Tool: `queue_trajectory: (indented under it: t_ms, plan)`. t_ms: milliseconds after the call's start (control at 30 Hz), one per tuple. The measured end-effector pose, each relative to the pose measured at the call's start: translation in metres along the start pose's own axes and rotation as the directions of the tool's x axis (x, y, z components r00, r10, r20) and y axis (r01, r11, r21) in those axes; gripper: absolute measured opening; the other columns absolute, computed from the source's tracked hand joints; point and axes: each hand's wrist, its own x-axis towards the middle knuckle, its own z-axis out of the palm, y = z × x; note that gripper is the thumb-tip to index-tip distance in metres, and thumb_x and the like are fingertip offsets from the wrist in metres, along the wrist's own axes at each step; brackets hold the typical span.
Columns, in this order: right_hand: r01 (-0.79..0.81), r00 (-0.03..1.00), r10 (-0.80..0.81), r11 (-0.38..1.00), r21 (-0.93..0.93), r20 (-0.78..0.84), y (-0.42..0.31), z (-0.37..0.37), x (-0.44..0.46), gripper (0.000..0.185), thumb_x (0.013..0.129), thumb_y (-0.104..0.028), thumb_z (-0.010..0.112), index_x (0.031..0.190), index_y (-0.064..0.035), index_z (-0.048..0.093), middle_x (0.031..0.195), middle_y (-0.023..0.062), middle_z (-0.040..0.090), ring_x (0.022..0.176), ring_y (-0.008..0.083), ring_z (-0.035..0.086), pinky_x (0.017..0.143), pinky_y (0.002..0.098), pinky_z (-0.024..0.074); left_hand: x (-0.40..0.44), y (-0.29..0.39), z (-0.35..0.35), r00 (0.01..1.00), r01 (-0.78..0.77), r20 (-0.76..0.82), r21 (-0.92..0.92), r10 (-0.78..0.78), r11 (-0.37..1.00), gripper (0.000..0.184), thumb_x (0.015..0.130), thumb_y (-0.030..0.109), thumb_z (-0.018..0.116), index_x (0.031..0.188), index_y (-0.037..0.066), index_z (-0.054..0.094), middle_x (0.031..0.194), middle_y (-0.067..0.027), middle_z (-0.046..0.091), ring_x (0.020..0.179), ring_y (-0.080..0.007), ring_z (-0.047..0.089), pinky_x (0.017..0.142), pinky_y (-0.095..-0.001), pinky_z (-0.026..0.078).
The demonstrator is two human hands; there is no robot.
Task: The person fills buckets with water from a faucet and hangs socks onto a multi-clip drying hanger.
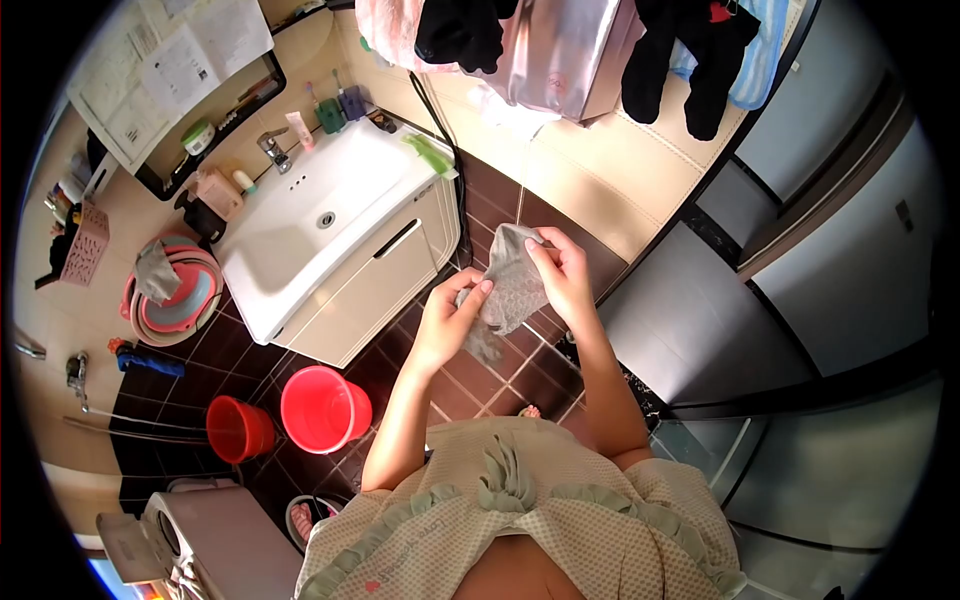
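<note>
A thin grey cloth point(513, 285) with a mesh-like pattern is stretched between my two hands, over the tiled floor. My left hand point(452, 312) pinches its left side between thumb and fingers. At the upper right edge, my right hand point(562, 272) grips the fabric with the thumb on top. A loose end of the cloth dangles below my left hand. Its full shape is hidden by folds, so I cannot tell what item it is.
A white washbasin point(300, 225) on a cabinet stands ahead to the left. Two red buckets point(325, 410) point(240, 430) are on the floor. Pink basins point(190, 300) hang on the left wall. Clothes point(570, 60) hang ahead. A washing machine point(225, 535) is at lower left.
</note>
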Motion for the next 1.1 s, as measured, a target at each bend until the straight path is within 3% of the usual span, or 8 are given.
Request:
queue_trajectory:
  t_ms: [300,367,500,533,667,767,933,1100]
  plan:
    - [-0.347,0.938,0.292,0.782,0.518,0.188,-0.018,0.008,-0.002,0.020,0.087,-0.017,0.050,0.100,-0.0021,0.053,0.089,0.0020,0.056,0.078,0.0066,0.054,0.069,0.0213,0.0439,-0.001,-0.026,0.006,0.934,0.263,0.259,-0.040,-0.245,0.964,0.038,0.075,0.023,0.067,0.103,-0.001,0.056,0.090,-0.0018,0.059,0.078,-0.0094,0.052,0.072,-0.0228,0.042]
    - [-0.416,0.909,0.354,0.714,0.563,0.222,-0.021,0.009,0.000,0.022,0.087,-0.017,0.049,0.103,-0.0025,0.053,0.089,0.0018,0.057,0.078,0.0075,0.055,0.070,0.0218,0.0445,0.001,-0.051,0.011,0.972,0.115,0.214,-0.080,-0.096,0.990,0.033,0.077,0.019,0.065,0.104,0.000,0.056,0.089,-0.0015,0.059,0.079,-0.0081,0.052,0.072,-0.0214,0.041]
    - [-0.428,0.903,0.342,0.773,0.468,0.261,-0.018,-0.005,0.003,0.023,0.087,-0.018,0.050,0.105,-0.0049,0.053,0.089,0.0006,0.058,0.082,0.0076,0.056,0.069,0.0233,0.0466,-0.004,-0.039,0.006,0.964,0.210,0.220,-0.270,-0.153,0.940,0.019,0.083,0.015,0.057,0.098,0.003,0.055,0.081,0.0018,0.056,0.073,-0.0041,0.050,0.067,-0.0181,0.040]
    - [-0.418,0.908,0.381,0.852,0.316,0.175,-0.004,-0.008,0.005,0.024,0.087,-0.024,0.050,0.103,-0.0062,0.053,0.082,0.0006,0.060,0.066,0.0075,0.058,0.053,0.0225,0.0453,-0.005,-0.034,0.005,0.962,0.242,0.206,-0.334,-0.180,0.911,0.016,0.084,0.014,0.055,0.096,0.004,0.054,0.078,0.0028,0.054,0.072,-0.0031,0.049,0.065,-0.0174,0.039]
    - [-0.306,0.949,0.314,0.932,-0.195,0.014,0.022,-0.015,-0.011,0.028,0.087,-0.031,0.050,0.093,-0.0047,0.056,0.057,0.0015,0.058,0.052,0.0102,0.057,0.048,0.0218,0.0428,-0.005,-0.023,0.006,0.969,0.247,0.105,-0.409,-0.223,0.879,0.009,0.087,0.015,0.051,0.092,0.008,0.050,0.074,0.0047,0.049,0.065,-0.0018,0.044,0.059,-0.0169,0.037]
    - [-0.409,0.885,0.427,0.903,-0.128,0.184,0.010,-0.018,-0.025,0.031,0.087,-0.030,0.051,0.080,-0.0010,0.059,0.057,0.0028,0.058,0.053,0.0096,0.057,0.048,0.0213,0.0426,-0.006,-0.023,0.009,0.976,0.210,0.043,-0.449,-0.213,0.868,0.010,0.085,0.013,0.053,0.093,0.008,0.050,0.074,0.0053,0.050,0.064,-0.0013,0.044,0.057,-0.0167,0.036]
    - [-0.161,0.986,0.166,0.970,0.184,-0.015,0.008,0.000,-0.045,0.013,0.078,-0.010,0.064,0.079,0.0024,0.060,0.065,0.0041,0.061,0.057,0.0062,0.056,0.051,0.0182,0.0440,-0.001,-0.024,0.017,0.982,0.127,-0.063,-0.460,-0.176,0.879,0.009,0.083,0.009,0.057,0.090,0.009,0.051,0.075,0.0060,0.052,0.064,-0.0004,0.044,0.057,-0.0156,0.035]
    - [0.092,0.984,-0.090,0.996,0.009,-0.156,0.004,0.008,-0.044,0.012,0.078,-0.007,0.064,0.084,0.0023,0.060,0.071,0.0033,0.062,0.061,0.0065,0.057,0.054,0.0179,0.0457,0.000,-0.030,0.019,0.977,0.140,-0.069,-0.510,-0.203,0.849,0.004,0.084,0.010,0.056,0.085,0.009,0.053,0.074,0.0053,0.053,0.065,-0.0013,0.045,0.057,-0.0159,0.036]
